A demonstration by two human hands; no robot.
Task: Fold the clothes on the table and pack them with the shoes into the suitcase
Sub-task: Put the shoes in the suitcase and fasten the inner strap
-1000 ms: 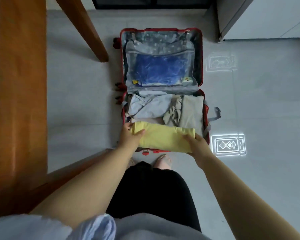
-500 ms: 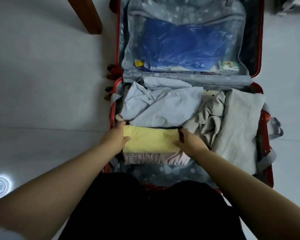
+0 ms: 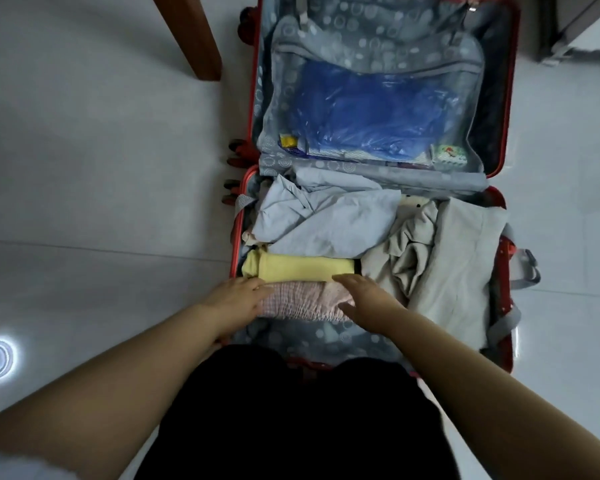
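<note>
Moved off the folded yellow garment (image 3: 302, 268), which lies in the suitcase's (image 3: 505, 261) near half against the blue shirt (image 3: 326, 220), the left hand (image 3: 238, 299) and right hand (image 3: 364, 301) rest flat, fingers straight, on a pink checked garment (image 3: 302, 303).

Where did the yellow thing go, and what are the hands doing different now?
The yellow garment went down into the suitcase, beside the blue shirt. Both hands let go of it: the left hand and right hand drew back and rest on the pink checked garment. The blue shirt and beige garment stayed put.
</note>
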